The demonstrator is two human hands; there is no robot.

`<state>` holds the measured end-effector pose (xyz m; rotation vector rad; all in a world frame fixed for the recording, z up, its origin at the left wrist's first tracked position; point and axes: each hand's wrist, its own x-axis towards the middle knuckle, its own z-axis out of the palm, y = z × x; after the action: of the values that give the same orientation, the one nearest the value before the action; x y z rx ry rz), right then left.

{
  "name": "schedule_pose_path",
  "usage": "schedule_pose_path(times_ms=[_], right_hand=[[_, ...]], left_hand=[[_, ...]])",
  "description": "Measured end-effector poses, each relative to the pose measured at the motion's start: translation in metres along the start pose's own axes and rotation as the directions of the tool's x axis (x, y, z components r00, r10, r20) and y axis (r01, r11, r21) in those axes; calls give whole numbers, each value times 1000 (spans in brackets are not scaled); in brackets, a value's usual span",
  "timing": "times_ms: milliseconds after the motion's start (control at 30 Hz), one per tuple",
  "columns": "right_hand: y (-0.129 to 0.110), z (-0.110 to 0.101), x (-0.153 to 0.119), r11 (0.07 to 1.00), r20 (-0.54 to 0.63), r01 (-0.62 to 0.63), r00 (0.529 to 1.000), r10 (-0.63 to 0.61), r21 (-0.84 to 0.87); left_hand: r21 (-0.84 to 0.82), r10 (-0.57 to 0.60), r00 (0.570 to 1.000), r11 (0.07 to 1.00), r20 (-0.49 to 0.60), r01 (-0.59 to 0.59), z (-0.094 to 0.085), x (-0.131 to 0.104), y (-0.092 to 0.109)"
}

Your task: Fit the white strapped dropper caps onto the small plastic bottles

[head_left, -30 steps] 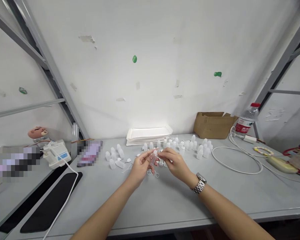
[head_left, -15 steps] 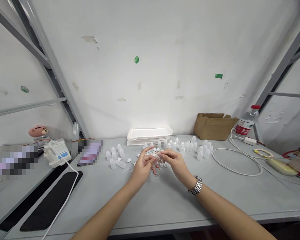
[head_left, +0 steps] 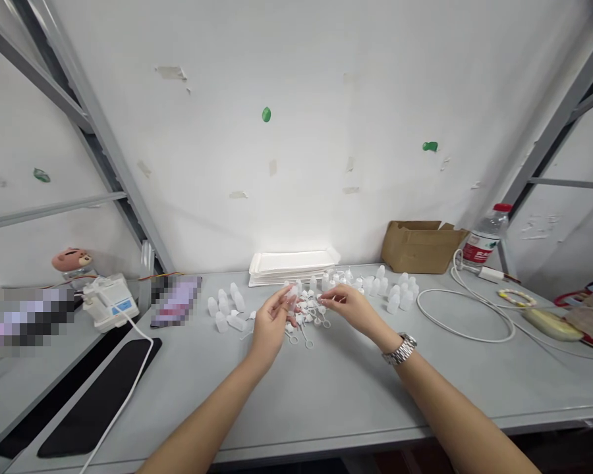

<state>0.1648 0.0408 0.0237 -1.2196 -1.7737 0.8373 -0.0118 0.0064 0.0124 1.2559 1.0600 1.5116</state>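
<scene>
Between the thumb and fingers of my left hand is a small translucent bottle. My right hand is to its right, over the edge of a pile of small white caps with ring loops; its fingertips are closed together near a white piece too small to make out. Several translucent bottles stand left of my left hand, with one lying down. More bottles stand behind my right hand and to its right.
Stacked white trays lie against the wall. A brown cardboard box, a red-capped water bottle and a coiled white cable are at the right. At the left are a phone, a white power adapter and a black pad.
My hands have moved apart: the left one went left and up with the bottle, the right one drew off to the right. More of the cap pile shows between them.
</scene>
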Motion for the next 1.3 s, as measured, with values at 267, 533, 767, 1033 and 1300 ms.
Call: schedule_pose_path(times_ms=[267,533,767,1033,1300], right_hand=[[22,23,-5,941,77,115,992,-96,-318],[7,6,1,999,-188,51,981,-51,-7],[-7,0,-4,883,-115,-21,990,85,470],[-9,8,-7,908,-83,-31,994,72,419],[-11,9,-9,899,-69,6,997,27,438]], left_hand=[[-38,-5,997,999,-75,2,-3,4,-8],[47,-28,999,998,-42,30,-2,1,-7],[196,-62,996,979,57,50,4,-6,-4],[206,-55,995,978,89,35,5,-8,-5],[188,-130,989,976,76,114,5,-7,-5]])
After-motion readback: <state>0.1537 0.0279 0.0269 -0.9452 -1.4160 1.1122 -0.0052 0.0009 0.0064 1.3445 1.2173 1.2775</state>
